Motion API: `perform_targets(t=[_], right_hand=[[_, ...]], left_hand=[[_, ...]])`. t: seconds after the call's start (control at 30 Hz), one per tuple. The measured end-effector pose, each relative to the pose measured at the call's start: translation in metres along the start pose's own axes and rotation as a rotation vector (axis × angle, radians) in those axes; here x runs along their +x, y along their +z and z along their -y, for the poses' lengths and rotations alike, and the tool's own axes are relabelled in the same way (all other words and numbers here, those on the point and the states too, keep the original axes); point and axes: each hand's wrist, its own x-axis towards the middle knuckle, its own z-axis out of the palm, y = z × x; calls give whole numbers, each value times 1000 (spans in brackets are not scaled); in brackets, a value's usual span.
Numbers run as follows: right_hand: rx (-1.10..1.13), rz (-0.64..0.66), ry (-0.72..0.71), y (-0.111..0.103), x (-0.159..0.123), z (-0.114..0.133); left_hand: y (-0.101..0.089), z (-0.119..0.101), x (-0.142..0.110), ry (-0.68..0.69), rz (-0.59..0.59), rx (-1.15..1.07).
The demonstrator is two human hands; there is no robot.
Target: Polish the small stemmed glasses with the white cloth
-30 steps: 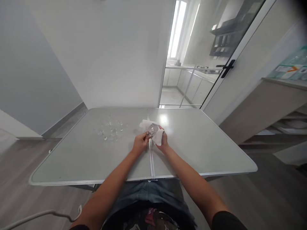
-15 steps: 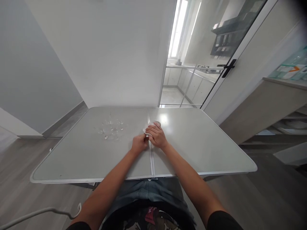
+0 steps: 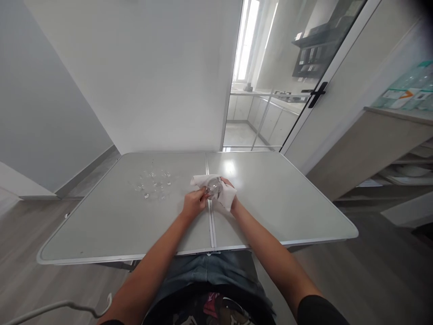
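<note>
My left hand (image 3: pixel 194 203) is closed at the left side of a clear glass (image 3: pixel 214 186), gripping it by its near-left end. The glass has a rounded bowl, tilted over a white cloth (image 3: pixel 228 195). Beneath the cloth lies my right hand (image 3: pixel 228 182), cupped so that cloth and glass rest on it; most of its fingers are covered. One corner of the cloth spreads out to the left behind the glass. Both hands are above the middle seam of the table.
Several clear glassware pieces (image 3: pixel 155 184) are grouped on the left half of the pale table (image 3: pixel 284 198). A white wall (image 3: pixel 169 90) stands behind it. At right are a glass door with a black handle (image 3: pixel 318 94) and a shelf with plastic bottles (image 3: pixel 409 92).
My right hand has turned from lying over the wrapped cloth to cupping beneath it. The cloth has opened out and the glass now shows. My left hand keeps its grip.
</note>
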Motion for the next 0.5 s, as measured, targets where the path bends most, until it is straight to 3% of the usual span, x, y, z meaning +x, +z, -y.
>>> perform_targets(t=[0.17, 0.23, 0.33, 0.5], right_hand=[[53, 71, -10, 11, -3, -17], [-55, 7, -127, 9, -2, -25], [-364, -108, -398, 5, -3, -35], [-1008, 39, -766, 8, -6, -38]], left_hand=[[-3, -4, 5, -188, -53, -171], [-5, -7, 8, -257, -74, -220], [-9, -10, 12, -353, -95, -246], [-14, -11, 13, -410, -69, -231]])
